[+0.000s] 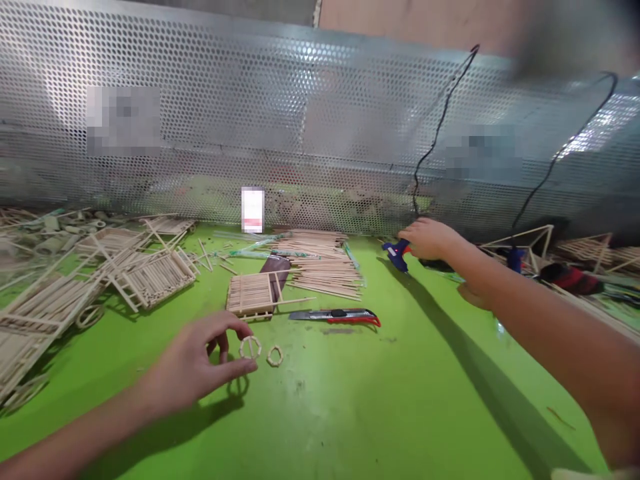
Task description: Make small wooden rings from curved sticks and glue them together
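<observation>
Between the thumb and fingertips of my left hand (200, 357) is a small wooden ring (251, 347) with a bar across its middle, held just above the green table. Another small wooden ring (275, 356) lies to its right. My right hand (425, 237) is closed around a blue glue gun (398, 255) near the back of the table, its nozzle pointing down. A black cord rises behind that hand. A little wooden cart body (251, 292) with two long shafts stands beyond my left hand, beside a red-handled utility knife (336, 316).
Thin wooden sticks (325, 263) lie piled at the middle back, with plastic wrapping. Several stick-built carts (155, 279) crowd the left. More frames and a dark red-black item (573, 279) lie at right. A perforated metal panel (280, 133) closes off the back.
</observation>
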Available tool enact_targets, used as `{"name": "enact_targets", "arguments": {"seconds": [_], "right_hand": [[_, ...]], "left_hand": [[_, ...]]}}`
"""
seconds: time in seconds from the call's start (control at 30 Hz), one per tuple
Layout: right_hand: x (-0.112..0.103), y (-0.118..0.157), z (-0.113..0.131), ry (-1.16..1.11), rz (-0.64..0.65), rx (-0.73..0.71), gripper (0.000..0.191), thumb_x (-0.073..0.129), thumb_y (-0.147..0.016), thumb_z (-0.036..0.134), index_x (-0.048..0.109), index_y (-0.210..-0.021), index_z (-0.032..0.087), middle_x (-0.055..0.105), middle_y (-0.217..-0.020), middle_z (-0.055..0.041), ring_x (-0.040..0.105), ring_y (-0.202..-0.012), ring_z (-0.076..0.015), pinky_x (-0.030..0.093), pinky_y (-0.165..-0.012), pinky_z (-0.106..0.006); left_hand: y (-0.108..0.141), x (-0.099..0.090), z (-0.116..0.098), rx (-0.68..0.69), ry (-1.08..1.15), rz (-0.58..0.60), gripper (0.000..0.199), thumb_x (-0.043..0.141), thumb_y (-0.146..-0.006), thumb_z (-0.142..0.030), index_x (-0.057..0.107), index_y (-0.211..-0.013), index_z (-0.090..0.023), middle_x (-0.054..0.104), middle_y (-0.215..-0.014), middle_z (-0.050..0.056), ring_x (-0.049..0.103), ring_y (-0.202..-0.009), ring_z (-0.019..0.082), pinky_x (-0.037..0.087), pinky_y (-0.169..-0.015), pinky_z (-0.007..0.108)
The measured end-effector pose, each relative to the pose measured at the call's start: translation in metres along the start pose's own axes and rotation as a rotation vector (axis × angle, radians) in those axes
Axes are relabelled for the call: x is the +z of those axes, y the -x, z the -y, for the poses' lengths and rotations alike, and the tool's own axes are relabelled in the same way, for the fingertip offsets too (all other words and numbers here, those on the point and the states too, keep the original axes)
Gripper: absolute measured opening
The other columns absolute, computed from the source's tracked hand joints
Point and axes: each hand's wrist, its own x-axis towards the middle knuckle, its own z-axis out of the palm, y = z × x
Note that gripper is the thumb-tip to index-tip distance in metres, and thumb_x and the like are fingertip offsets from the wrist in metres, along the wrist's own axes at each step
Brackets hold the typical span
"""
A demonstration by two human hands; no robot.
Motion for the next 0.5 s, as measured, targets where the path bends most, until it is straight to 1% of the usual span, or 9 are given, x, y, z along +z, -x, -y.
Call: {"name": "enact_targets", "arguments": {"seconds": [0.07, 0.1, 0.2, 0.27, 0.3, 0.33, 0.4, 0.5], "right_hand": [[-0.018, 0.009, 0.001, 0.021, -0.088, 0.018, 0.021, 0.074, -0.089, 0.033, 0.074, -0.099, 0.014, 0.074, -0.105, -0.0131, 0.067, -0.103, -0.0208, 0.044, -0.098, -0.04], [-0.028, 0.014, 0.003, 0.031, -0.139, 0.033, 0.023, 0.074, -0.086, 0.032, 0.075, -0.1, 0.014, 0.075, -0.106, -0.0158, 0.066, -0.105, -0.0209, 0.04, -0.1, -0.04], [-0.06, 0.027, 0.015, 0.065, -0.284, 0.091, 0.039, 0.075, -0.082, 0.036, 0.073, -0.112, 0.011, 0.075, -0.111, -0.0207, 0.064, -0.106, -0.0243, 0.031, -0.107, -0.044], [-0.085, 0.035, 0.03, 0.082, -0.381, 0.127, 0.047, 0.074, -0.084, 0.039, 0.07, -0.121, 0.01, 0.074, -0.114, -0.0212, 0.064, -0.106, -0.0266, 0.027, -0.112, -0.044], [-0.097, 0.038, 0.039, 0.085, -0.438, 0.141, 0.049, 0.072, -0.087, 0.042, 0.068, -0.124, 0.01, 0.074, -0.115, -0.0201, 0.064, -0.107, -0.0267, 0.027, -0.113, -0.043], [-0.11, 0.041, 0.05, 0.073, -0.551, 0.168, 0.051, 0.071, -0.088, 0.046, 0.067, -0.126, 0.011, 0.074, -0.112, -0.0186, 0.064, -0.108, -0.0267, 0.03, -0.112, -0.042], [-0.134, 0.046, 0.073, 0.032, -0.789, 0.207, 0.05, 0.068, -0.09, 0.052, 0.069, -0.122, 0.013, 0.074, -0.112, -0.0176, 0.065, -0.109, -0.0268, 0.038, -0.108, -0.041], [-0.162, 0.049, 0.105, 0.011, -0.995, 0.241, 0.048, 0.067, -0.09, 0.057, 0.071, -0.117, 0.017, 0.076, -0.106, -0.0122, 0.069, -0.102, -0.0266, 0.045, -0.1, -0.041]], "left_hand": [[-0.003, -0.004, -0.003, 0.044, -0.049, -0.038, 0.046, 0.078, -0.08, -0.062, 0.077, -0.101, -0.022, 0.074, -0.088, 0.007, 0.065, -0.066, 0.018, 0.06, -0.06, 0.035], [-0.004, -0.006, -0.006, 0.066, -0.07, -0.062, 0.045, 0.078, -0.08, -0.062, 0.077, -0.101, -0.022, 0.074, -0.087, 0.007, 0.065, -0.066, 0.018, 0.059, -0.06, 0.034], [-0.012, -0.013, -0.017, 0.132, -0.09, -0.117, 0.041, 0.078, -0.081, -0.06, 0.08, -0.101, -0.025, 0.077, -0.088, 0.007, 0.065, -0.064, 0.018, 0.058, -0.058, 0.032], [-0.019, -0.018, -0.029, 0.187, -0.089, -0.13, 0.037, 0.077, -0.082, -0.058, 0.081, -0.104, -0.029, 0.078, -0.091, 0.007, 0.063, -0.061, 0.016, 0.055, -0.054, 0.029], [-0.023, -0.02, -0.037, 0.212, -0.094, -0.128, 0.036, 0.077, -0.083, -0.056, 0.081, -0.107, -0.03, 0.079, -0.092, 0.007, 0.062, -0.06, 0.015, 0.054, -0.052, 0.028], [-0.027, -0.022, -0.045, 0.232, -0.099, -0.138, 0.036, 0.076, -0.084, -0.055, 0.081, -0.11, -0.031, 0.079, -0.091, 0.007, 0.06, -0.058, 0.015, 0.052, -0.05, 0.027], [-0.038, -0.025, -0.063, 0.243, -0.103, -0.147, 0.037, 0.075, -0.085, -0.054, 0.08, -0.115, -0.032, 0.079, -0.088, 0.006, 0.058, -0.056, 0.014, 0.049, -0.047, 0.025], [-0.055, -0.027, -0.088, 0.246, -0.097, -0.165, 0.043, 0.072, -0.087, -0.053, 0.077, -0.122, -0.03, 0.08, -0.089, 0.006, 0.055, -0.054, 0.014, 0.043, -0.043, 0.024]]}}
